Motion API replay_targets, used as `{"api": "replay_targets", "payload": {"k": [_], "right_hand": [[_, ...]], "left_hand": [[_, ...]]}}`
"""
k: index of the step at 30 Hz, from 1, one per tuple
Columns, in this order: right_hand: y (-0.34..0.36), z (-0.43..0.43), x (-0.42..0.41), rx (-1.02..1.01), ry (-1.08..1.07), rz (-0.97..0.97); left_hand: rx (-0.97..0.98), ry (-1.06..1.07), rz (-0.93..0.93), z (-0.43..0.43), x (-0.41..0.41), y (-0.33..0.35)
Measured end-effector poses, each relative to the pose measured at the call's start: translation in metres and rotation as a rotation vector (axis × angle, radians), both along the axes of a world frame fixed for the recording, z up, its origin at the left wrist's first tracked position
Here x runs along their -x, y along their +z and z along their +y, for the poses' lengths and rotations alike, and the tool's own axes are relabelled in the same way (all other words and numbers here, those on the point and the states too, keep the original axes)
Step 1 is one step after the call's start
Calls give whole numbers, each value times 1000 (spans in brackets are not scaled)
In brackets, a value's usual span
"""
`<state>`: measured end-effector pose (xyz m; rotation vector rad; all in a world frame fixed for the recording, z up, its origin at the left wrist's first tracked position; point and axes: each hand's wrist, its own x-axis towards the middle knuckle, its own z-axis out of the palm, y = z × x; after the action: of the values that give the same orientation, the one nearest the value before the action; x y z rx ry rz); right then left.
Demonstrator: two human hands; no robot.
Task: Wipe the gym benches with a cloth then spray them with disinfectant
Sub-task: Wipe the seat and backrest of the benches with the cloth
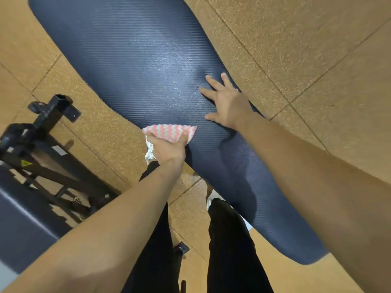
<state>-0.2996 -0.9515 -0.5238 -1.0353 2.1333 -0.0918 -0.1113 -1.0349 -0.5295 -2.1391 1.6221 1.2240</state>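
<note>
A long, rounded gym bench pad [135, 60] of dark navy vinyl with fine ribbing slants across speckled tan floor tiles [296, 49]. At its near-left edge lies a pink-and-white zigzag cloth [169, 132], gripped in the left hand's [167, 148] curled fingers. The right hand [224, 102] rests flat on the pad, fingers spread. A black metal frame [48, 115] stands to the left.
</note>
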Motion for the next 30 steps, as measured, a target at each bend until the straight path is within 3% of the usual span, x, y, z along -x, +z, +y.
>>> {"api": "replay_targets", "payload": {"k": [4,6,9,12,16,21,23,25,28,30], "right_hand": [[4,44,20,133,-165,-139],[6,76,7,197,-213,-115],[5,121,-37,309,-283,-82],[8,153,-97,300,-458,-170],[16,173,-177,283,-705,-295],[21,152,-253,209,-1417,-576],[26,133,-265,163,-1811,-835],[29,111,-271,135,-2046,-1167],[27,76,-269,317,-2285,-1461],[20,53,-265,493,-2474,-1513]], "left_hand": [[-100,104,54,43,-8,-1],[-121,103,59,63,-13,0],[-159,82,56,85,-21,5],[-212,13,16,98,-33,6],[-488,-34,37,97,-49,28],[-642,-229,45,57,-71,38],[-622,-272,62,47,-73,39],[-599,-332,50,41,-70,38],[-629,-434,4,34,-63,35],[-641,-568,-34,23,-58,34]]}}
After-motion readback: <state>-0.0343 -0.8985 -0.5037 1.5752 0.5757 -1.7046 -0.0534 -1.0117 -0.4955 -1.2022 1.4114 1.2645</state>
